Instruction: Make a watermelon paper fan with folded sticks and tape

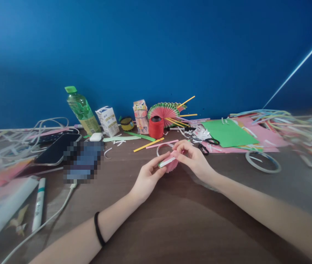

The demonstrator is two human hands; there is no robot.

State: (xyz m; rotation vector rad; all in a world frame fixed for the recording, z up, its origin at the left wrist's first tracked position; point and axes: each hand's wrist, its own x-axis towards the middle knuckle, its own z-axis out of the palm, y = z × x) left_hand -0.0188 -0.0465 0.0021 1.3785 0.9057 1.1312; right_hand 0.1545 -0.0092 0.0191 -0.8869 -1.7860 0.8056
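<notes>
Above the middle of the table, both hands hold a small piece of pleated pink paper (171,166) with a white strip along its top and a bit of green at its left end. My left hand (149,178) pinches the left end between thumb and fingers. Closed on the other end is my right hand (194,161), thumb against fingertips. A pale ring of tape (164,148) lies just behind the paper, partly covered by the hands. Beyond it stands a red thread spool (156,128), in front of a green-and-pink pleated paper fan (166,112).
A green bottle (83,113), a white box (108,121) and a phone (58,148) are at left, with a cable (54,212) and a marker (38,205). Scissors (208,145), green paper (230,132) and a tape roll (263,162) lie at right. A blue wall (156,47) rises behind.
</notes>
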